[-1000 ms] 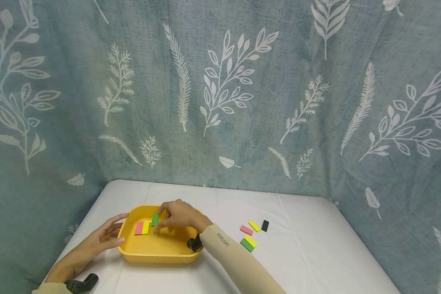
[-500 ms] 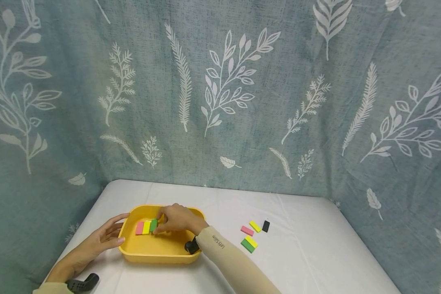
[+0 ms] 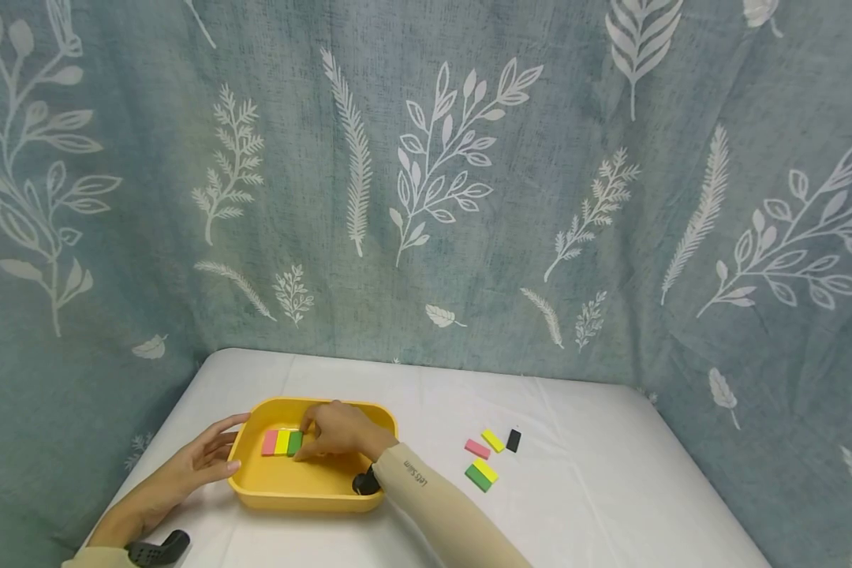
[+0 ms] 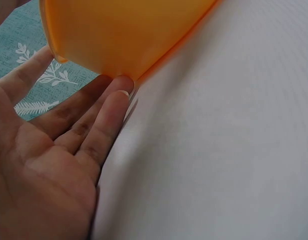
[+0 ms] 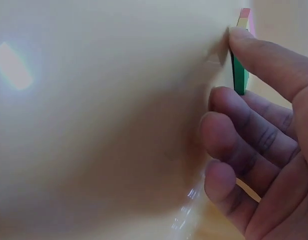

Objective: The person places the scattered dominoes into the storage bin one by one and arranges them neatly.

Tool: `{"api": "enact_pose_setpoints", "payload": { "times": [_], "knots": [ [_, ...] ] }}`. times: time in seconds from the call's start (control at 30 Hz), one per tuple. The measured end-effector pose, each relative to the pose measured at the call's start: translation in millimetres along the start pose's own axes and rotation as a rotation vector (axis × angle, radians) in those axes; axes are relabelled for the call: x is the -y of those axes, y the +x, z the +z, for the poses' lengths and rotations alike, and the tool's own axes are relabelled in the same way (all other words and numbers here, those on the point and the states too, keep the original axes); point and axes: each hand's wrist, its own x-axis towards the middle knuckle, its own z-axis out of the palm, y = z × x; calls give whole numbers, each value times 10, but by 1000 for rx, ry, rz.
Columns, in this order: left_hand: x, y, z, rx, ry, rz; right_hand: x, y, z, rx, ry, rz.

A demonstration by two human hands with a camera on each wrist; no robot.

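In the head view, a green block (image 3: 294,443) lies in the yellow tray (image 3: 305,501), at the right end of a row with a yellow block (image 3: 282,442) and a pink block (image 3: 269,442). My right hand (image 3: 337,430) reaches into the tray and pinches the green block by its ends between thumb and finger. The right wrist view shows the green block (image 5: 239,75) edge-on by the fingertips, the other fingers loosely curled. My left hand (image 3: 200,457) touches the tray's left side with fingers extended; in the left wrist view its fingertips meet the tray's outer wall (image 4: 113,40).
Right of the tray on the white table (image 3: 575,489) lie a pink block (image 3: 477,449), a yellow block (image 3: 492,440), a black block (image 3: 513,440), and a yellow block (image 3: 485,471) against a green one (image 3: 478,478). A patterned curtain (image 3: 369,315) hangs behind and beside the table.
My right hand has moved left and lowered the green block, tilted and apart at first, beside the yellow block in the row. The left hand has stayed at the tray's side.
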Motion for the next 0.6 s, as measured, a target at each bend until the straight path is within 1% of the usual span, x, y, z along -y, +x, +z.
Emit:
{"api": "enact_pose_setpoints", "payload": {
  "times": [0.37, 0.6],
  "knots": [
    [1, -6, -9, -5, 3, -7, 10, 14, 27, -22, -23, 1],
    [15, 13, -6, -13, 3, -11, -24, -22, -50, -22, 18, -22]
  ]
}}
